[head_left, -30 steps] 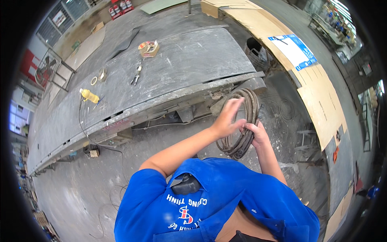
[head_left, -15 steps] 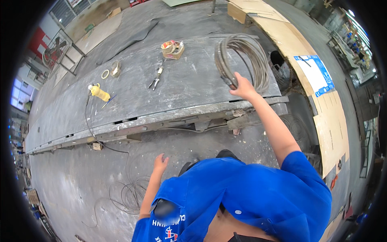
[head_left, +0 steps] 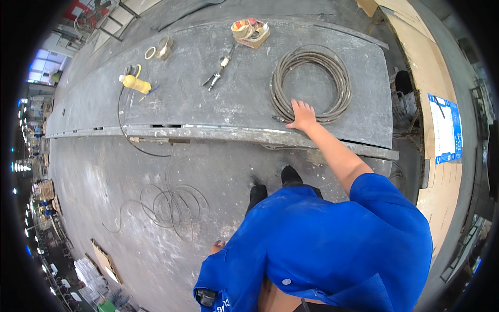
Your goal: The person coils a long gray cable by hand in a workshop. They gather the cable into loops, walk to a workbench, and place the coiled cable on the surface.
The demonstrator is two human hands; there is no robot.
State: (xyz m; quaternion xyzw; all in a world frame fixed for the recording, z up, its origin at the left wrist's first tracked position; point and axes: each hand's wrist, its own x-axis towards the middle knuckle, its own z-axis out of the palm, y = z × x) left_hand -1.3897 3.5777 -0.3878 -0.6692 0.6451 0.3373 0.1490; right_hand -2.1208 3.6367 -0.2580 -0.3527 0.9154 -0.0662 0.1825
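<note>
A coil of grey-brown hose or cable (head_left: 278, 83) lies flat on the right part of the long grey table (head_left: 197, 112). Over the coil's near edge rests my right hand (head_left: 303, 117), its fingers stretched out and apart and touching the loops. One end of the coil pokes out beside the thumb. My left hand (head_left: 217, 246) hangs low by my side, mostly covered by the blue sleeve, so its grip cannot be made out.
Left along the table lie a yellow bottle (head_left: 135, 84) on a dark hose, a tape roll (head_left: 150, 53), a glass jar (head_left: 164, 48), a metal air tool (head_left: 217, 74) and a box of tapes (head_left: 251, 34). Thin wire (head_left: 171, 208) loops over the floor. Cardboard (head_left: 442, 208) covers a right-hand bench.
The coil has gone from standing tilted in my right hand to lying flat on the table. My right fingers have loosened. My left hand has dropped back toward my body.
</note>
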